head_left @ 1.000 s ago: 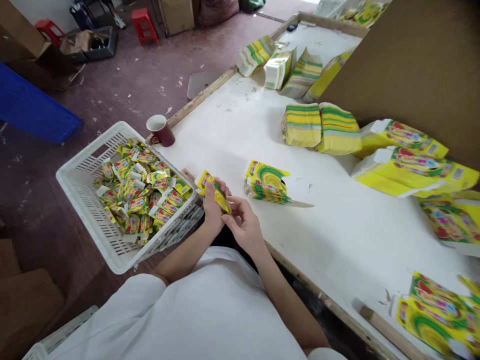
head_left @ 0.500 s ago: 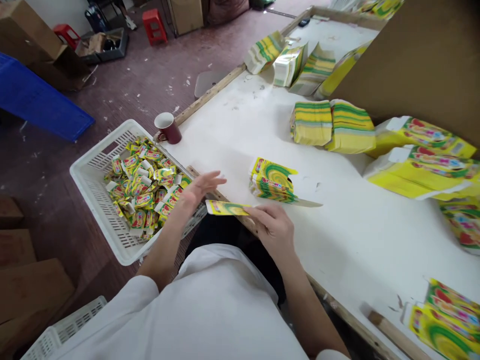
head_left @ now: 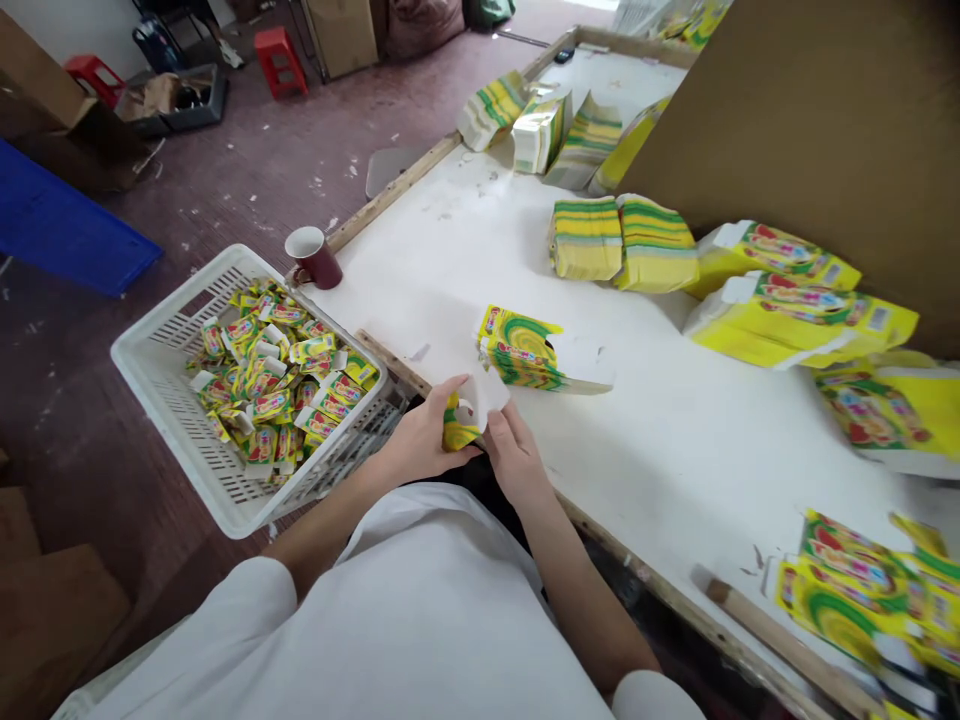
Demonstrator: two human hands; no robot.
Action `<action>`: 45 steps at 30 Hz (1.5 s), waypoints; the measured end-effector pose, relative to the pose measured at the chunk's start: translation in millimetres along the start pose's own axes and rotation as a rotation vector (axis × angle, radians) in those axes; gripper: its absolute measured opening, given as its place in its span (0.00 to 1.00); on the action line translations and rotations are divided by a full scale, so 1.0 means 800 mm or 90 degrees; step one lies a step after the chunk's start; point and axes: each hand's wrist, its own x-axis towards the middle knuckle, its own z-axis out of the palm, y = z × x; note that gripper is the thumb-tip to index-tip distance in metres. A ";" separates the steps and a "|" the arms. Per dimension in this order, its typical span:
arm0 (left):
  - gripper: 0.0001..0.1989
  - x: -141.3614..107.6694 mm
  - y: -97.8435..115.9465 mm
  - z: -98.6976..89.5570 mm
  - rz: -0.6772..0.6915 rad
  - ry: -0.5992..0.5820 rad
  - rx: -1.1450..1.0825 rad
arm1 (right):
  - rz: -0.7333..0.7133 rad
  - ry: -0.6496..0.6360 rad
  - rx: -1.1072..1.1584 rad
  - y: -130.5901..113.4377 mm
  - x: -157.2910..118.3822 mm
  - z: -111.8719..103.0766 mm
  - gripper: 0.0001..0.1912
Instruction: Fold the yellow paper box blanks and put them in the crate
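Note:
Between both hands, at the table's near edge, is a small yellow and green printed carton (head_left: 462,432), its white inner side partly showing. My left hand (head_left: 429,432) grips the carton's left side, thumb above and fingers below. On the opposite side, my right hand (head_left: 513,446) pinches the white cardboard edge. Just beyond the hands lies a stack of flat cartons (head_left: 521,350) in the same print, white flaps pointing right. To the left, a white plastic basket (head_left: 171,418) holds many small folded cartons (head_left: 270,395).
A maroon mug (head_left: 318,262) stands at the table corner by the basket. Bundles of flat cartons (head_left: 589,240) line the far side, before a large brown cardboard sheet (head_left: 810,150). More cartons (head_left: 847,580) and a wooden strip (head_left: 780,640) lie at right. Red stools (head_left: 280,62) are on the floor.
My left hand has come in from the basket side and closed on the carton. The flat carton in my right hand now shows its white inside and looks opened out. The view has shifted slightly.

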 end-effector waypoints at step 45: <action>0.15 0.038 0.020 0.012 -0.271 0.512 -0.946 | -0.225 -0.058 -0.256 0.017 0.000 0.014 0.14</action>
